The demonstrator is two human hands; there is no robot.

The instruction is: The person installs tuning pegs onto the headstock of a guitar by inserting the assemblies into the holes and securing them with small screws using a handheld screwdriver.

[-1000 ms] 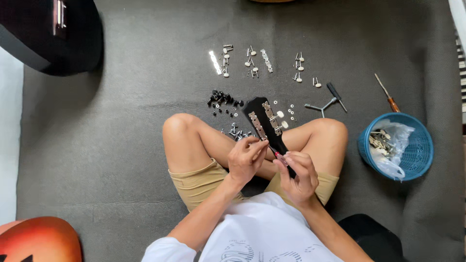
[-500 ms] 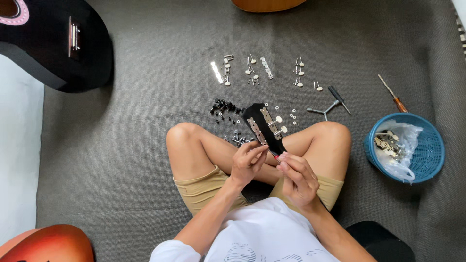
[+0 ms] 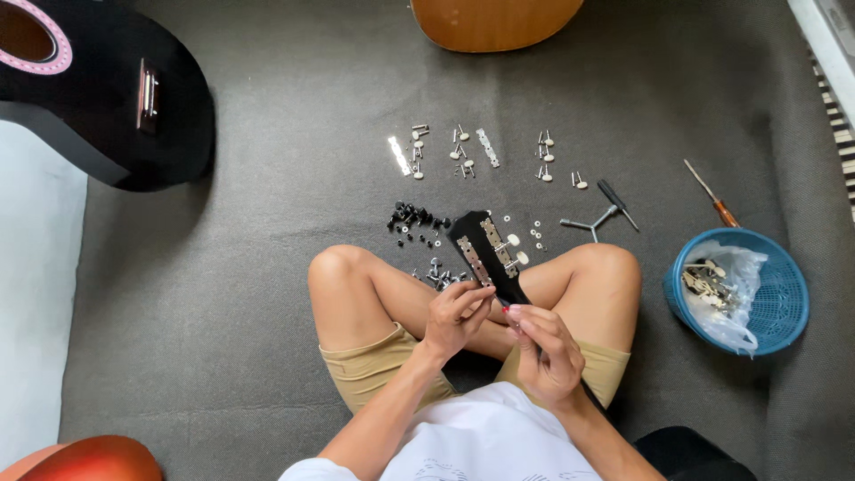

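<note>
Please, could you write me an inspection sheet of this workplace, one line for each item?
Surface: dark grey carpet floor; the person sits on it cross-legged.
Job's things: black guitar headstock with silver tuner plates, resting over the lap.
Clutter: loose silver tuning pegs, small black parts, black T-shaped wrench, orange-handled screwdriver, round blue plastic basket with a clear bag.
Grippers: left hand and right hand both grip the headstock's neck end.
Cables: nothing seen.
Surroundings: black guitar body, brown wooden guitar body, red-orange guitar body.
</note>
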